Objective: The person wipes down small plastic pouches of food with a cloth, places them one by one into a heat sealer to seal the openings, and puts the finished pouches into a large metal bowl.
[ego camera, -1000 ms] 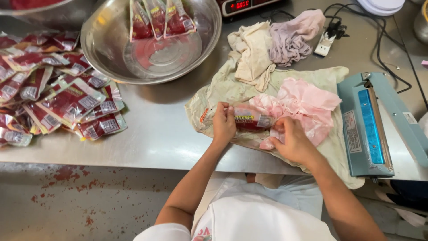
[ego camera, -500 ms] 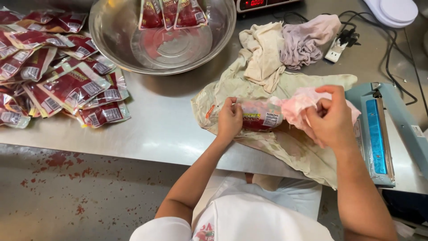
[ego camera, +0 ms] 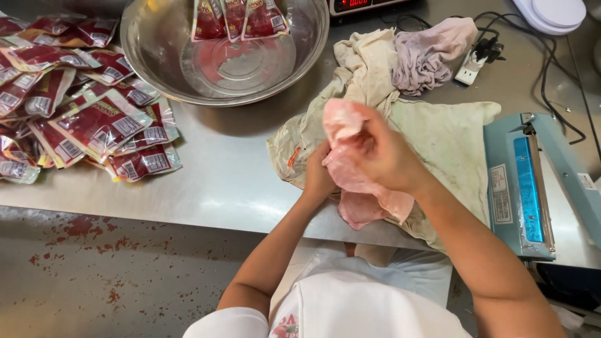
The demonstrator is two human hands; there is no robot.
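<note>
My right hand [ego camera: 385, 156] grips a bunched pink cloth [ego camera: 350, 172] and holds it over the spot where a red sauce packet lay; the packet is now hidden under the cloth. My left hand [ego camera: 317, 175] rests just left of the cloth, fingers curled at the hidden packet's end. Both hands work above a stained beige cloth [ego camera: 438, 138] spread on the steel table [ego camera: 225, 181].
A steel bowl [ego camera: 156, 56] holding three red packets [ego camera: 238, 17] stands at the back. A pile of sealed red packets [ego camera: 81, 119] lies left. A blue heat sealer [ego camera: 526, 188] sits right. Crumpled rags [ego camera: 400, 56], a scale [ego camera: 360, 6], a plug and cables lie behind.
My right hand has swept the pink cloth leftward from beside the sealer onto the packet, covering it. My left hand stays at the packet's left end.
</note>
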